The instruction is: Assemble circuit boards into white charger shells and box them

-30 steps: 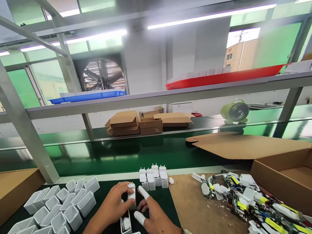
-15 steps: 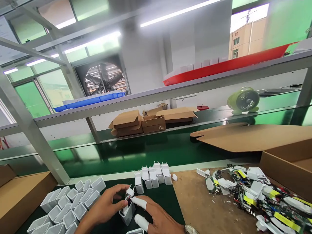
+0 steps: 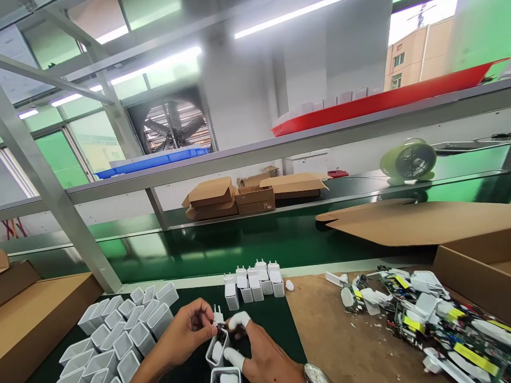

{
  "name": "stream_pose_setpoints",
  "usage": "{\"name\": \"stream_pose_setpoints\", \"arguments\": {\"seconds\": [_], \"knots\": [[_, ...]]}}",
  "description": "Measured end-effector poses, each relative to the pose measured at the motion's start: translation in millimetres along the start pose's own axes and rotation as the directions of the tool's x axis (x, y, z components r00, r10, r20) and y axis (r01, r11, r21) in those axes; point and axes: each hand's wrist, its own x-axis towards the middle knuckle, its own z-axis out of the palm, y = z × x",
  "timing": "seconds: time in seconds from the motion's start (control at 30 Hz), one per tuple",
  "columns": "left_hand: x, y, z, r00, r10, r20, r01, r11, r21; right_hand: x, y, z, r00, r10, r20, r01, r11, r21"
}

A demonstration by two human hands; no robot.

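Observation:
A white two-pin plug piece with its circuit board [image 3: 218, 318] sits partly inside the mouth of an open white charger housing [image 3: 213, 355]. The thumb and fingers of my left hand [image 3: 183, 335] pinch this plug piece from the left. My right hand [image 3: 267, 348] wears white finger cots; its thumb presses the housing's right side, and its bent index finger is beside the plug piece. Another open white housing [image 3: 225, 372] stands just in front, cut off by the lower edge. Behind my hands, several chargers with pins up [image 3: 255, 284] stand in a group.
Several open white housings [image 3: 128, 332] stand at left beside a cardboard box [image 3: 48, 314]. A pile of circuit boards and white plug parts [image 3: 431, 314] covers the brown board [image 3: 331, 340] at right. Behind runs a green conveyor belt [image 3: 191, 250], with a shelf [image 3: 239, 154] above.
The plug piece sits lower and more upright in the housing. My right index finger has bent and my right thumb is now against the housing. The view has shifted slightly.

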Motion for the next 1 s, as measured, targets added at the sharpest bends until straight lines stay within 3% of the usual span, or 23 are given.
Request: {"name": "stream_pose_setpoints", "arguments": {"seconds": [0.13,0.3,0.43,0.6,0.8,1.0], "knots": [[-1,3,12.5,1.000,0.025,-0.003,-0.025,1.000,-0.003,7,8,3,0.997,0.081,0.013,-0.082,0.990,0.114],[-3,18,18.5,0.990,0.109,-0.091,-0.103,0.992,0.073,13,12,-1,0.991,0.117,0.065,-0.127,0.974,0.185],[-10,29,12.4,0.983,0.145,-0.110,-0.130,0.982,0.137,18,15,-1,0.994,0.084,0.068,-0.096,0.975,0.201],[-24,31,7.4,0.990,0.107,-0.091,-0.083,0.969,0.231,23,15,-1,0.994,0.066,0.084,-0.083,0.973,0.216],[-38,30,16.3,0.991,0.096,-0.093,-0.055,0.929,0.365,19,12,2,0.997,0.044,0.068,-0.058,0.972,0.229],[-35,27,29.4,0.992,0.097,-0.083,-0.042,0.862,0.506,19,14,3,0.999,0.016,0.041,-0.024,0.978,0.208]]}}
